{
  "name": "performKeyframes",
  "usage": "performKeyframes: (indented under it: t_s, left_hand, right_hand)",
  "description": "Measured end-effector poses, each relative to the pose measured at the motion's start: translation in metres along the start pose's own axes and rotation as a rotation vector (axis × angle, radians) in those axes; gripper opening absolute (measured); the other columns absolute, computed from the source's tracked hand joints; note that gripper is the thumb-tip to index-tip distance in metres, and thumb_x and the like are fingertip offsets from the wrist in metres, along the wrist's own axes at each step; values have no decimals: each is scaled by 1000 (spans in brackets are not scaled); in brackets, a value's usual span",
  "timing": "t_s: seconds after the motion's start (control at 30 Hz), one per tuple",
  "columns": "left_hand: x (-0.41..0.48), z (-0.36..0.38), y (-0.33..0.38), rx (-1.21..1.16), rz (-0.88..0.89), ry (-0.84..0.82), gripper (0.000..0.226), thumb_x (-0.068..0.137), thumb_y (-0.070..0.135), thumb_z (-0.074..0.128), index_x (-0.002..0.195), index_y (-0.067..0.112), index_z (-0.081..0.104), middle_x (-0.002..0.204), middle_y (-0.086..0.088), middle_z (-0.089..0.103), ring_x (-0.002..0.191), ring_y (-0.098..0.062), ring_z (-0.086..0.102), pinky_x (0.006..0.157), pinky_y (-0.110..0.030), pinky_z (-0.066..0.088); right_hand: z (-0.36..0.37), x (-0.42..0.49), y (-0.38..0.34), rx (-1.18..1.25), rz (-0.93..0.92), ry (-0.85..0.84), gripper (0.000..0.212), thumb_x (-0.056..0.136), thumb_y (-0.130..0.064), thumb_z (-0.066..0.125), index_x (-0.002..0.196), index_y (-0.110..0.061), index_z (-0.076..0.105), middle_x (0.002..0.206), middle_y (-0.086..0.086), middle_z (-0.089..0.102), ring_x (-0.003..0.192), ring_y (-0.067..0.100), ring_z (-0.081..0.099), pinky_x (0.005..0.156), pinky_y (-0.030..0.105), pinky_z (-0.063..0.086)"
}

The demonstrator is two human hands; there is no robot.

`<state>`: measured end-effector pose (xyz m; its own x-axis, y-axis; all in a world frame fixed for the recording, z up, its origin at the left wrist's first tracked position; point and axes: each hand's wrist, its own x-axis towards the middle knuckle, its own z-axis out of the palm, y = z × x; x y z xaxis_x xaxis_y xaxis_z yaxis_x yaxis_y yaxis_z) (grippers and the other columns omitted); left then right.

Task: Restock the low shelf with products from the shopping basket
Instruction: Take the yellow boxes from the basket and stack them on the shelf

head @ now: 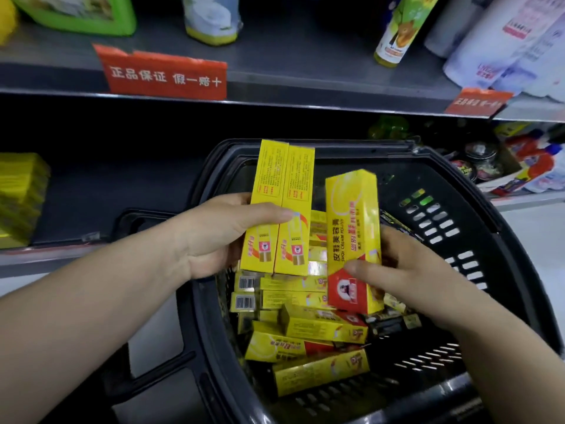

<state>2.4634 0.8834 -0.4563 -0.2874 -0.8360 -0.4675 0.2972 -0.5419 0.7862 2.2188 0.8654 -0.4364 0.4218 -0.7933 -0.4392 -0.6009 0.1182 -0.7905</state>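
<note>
Over the black basket (477, 209), the left hand (220, 237) grips two yellow boxes (279, 209) side by side, upright. The right hand (403, 270) holds a third box (351, 237) just beside them. More boxes (308, 338) lie piled in the basket, in front of the low shelf (101, 209).

Boxes (308, 328) in basket (477, 240), basket before low shelf (101, 209)
</note>
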Motion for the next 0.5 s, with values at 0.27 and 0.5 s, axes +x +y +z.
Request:
performKeyframes:
  t_s: [0.27,0.5]
  left_hand:
    - [-13,-4,1,22,78,70,52,59,24,72,110,16,65,97,-9,74,83,-22,72,68,-33,60]
    - [-50,-46,10,-45,129,171,46,58,25,72,103,18,68,93,-12,74,74,-26,72,51,-31,56]
  right_hand:
    - [49,12,-47,383,-72,153,54,73,-61,55,89,-10,62,84,16,69,76,22,67,75,44,54]
    - [74,48,-89,480,-43,27,28,84,-34,62,101,-15,50,85,4,66,72,16,66,61,32,53]
